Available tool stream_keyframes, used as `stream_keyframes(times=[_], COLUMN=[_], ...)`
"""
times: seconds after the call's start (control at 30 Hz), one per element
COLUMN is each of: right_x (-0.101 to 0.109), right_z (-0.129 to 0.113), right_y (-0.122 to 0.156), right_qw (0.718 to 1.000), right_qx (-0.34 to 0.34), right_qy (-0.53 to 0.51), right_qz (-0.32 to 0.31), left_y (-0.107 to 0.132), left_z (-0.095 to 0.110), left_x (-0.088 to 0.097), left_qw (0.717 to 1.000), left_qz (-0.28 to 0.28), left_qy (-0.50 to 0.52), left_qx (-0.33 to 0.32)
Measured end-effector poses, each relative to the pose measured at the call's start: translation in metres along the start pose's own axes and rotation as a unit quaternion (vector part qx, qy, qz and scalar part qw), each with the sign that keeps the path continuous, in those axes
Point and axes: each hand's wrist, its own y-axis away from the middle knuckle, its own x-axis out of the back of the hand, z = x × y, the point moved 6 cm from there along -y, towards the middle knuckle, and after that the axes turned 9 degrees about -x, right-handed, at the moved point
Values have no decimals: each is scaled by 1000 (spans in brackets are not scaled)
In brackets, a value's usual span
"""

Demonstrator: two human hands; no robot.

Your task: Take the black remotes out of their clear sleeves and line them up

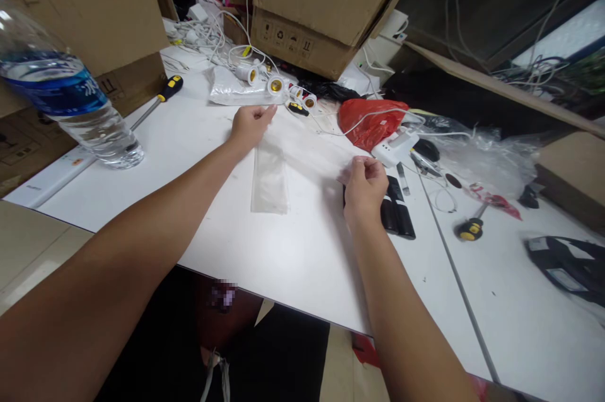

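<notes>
The left hand (250,128) has its grip pinched closed on the ten o'clock end of a long, thin, translucent plastic bag (312,149), and the right hand (366,184) pinches its four o'clock end, stretching it above the middle of the white desk (283,263). Spreading it looks done, though whether its mouth is parted cannot be told; a flat, clear rectangular plastic sleeve (269,188) lies at its eight o'clock, and glossy black rounded bars (401,216) rest outside it at four o'clock
</notes>
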Motion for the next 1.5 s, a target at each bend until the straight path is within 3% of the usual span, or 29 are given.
stream_keyframes(times=[0.1,0.27,0.47,0.63,1.03,1.3,1.5], right_x=[-1,0,2,1,1,-1,-2], right_z=[0,0,3,5,5,4,5], right_y=[1,-1,-4,-4,-3,-2,-2], right_qw=[1000,1000,999,997,995,993,992], right_qx=[1,-3,-17,-28,-28,-12,-2], right_qy=[-1,15,52,71,98,116,122], right_qz=[-6,-9,-6,-6,-10,-22,-25], left_y=[1,-3,-6,-9,-5,-13,-12], left_z=[5,1,-5,-9,9,-9,-8], left_x=[1,0,3,12,30,34,28], left_qw=[997,996,997,989,976,982,980], left_qz=[3,2,16,37,130,121,103], left_qy=[-35,-18,-41,-129,-165,-142,-162], left_qx=[-69,-83,-70,-66,-56,-31,-53])
